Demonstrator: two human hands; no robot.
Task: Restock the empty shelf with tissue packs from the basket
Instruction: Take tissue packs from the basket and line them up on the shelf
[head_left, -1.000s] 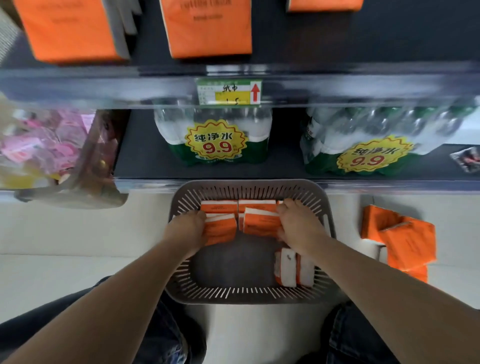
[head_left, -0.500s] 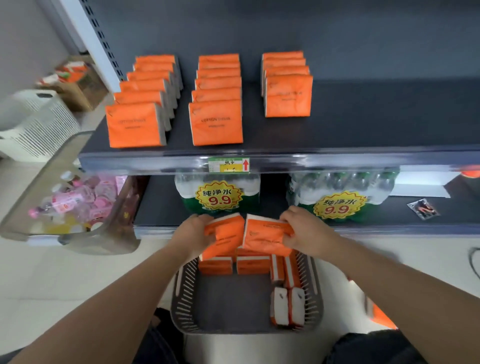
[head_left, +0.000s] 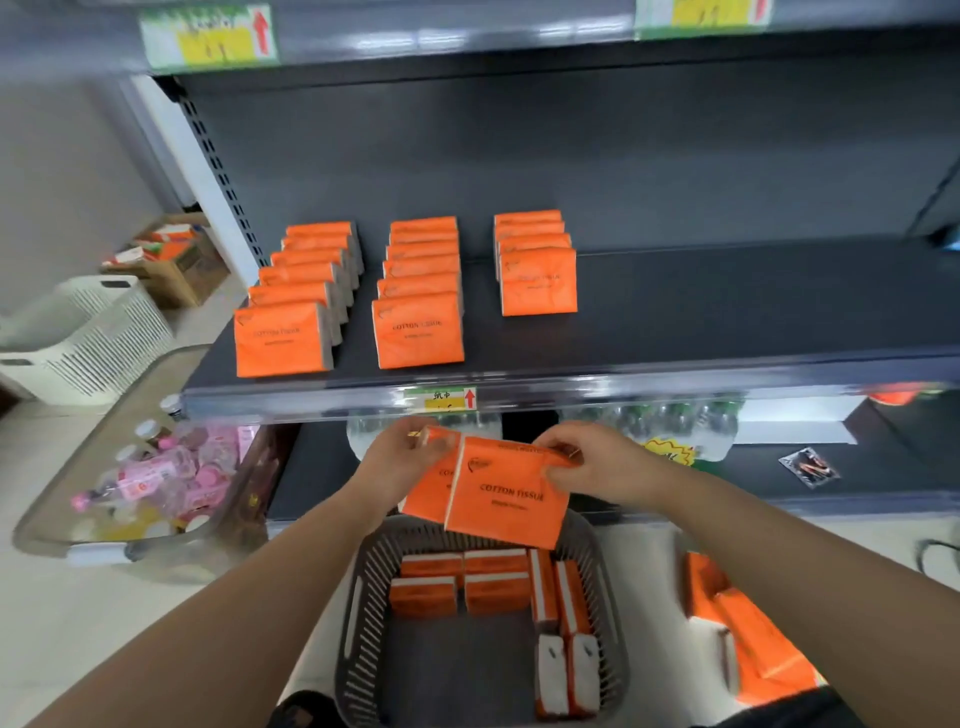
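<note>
three rows of tissue packs (head_left: 417, 291) on the shelf (head_left: 727, 312), basket (head_left: 363, 623) below.

- 1 cam only: head-worn, wide-angle; straight lines bow toward frame edges.
- Faces fwd + down, roughly square-on to the shelving; eye pt above the shelf (head_left: 727, 312) deck, so deck seen at a slant, mid-distance.
- Upper shelf edge (head_left: 467, 47) cuts the top of frame, blurred.
- Forearms enter from the bottom corners; left hand (head_left: 400, 457) and right hand (head_left: 597, 467) w/ tissue packs (head_left: 504, 499) sit approx. frame ctr, close to lens.
- Basket (head_left: 358, 623) just below them, seen nearly top-down; floor (head_left: 78, 623) at lower L + R.
</note>
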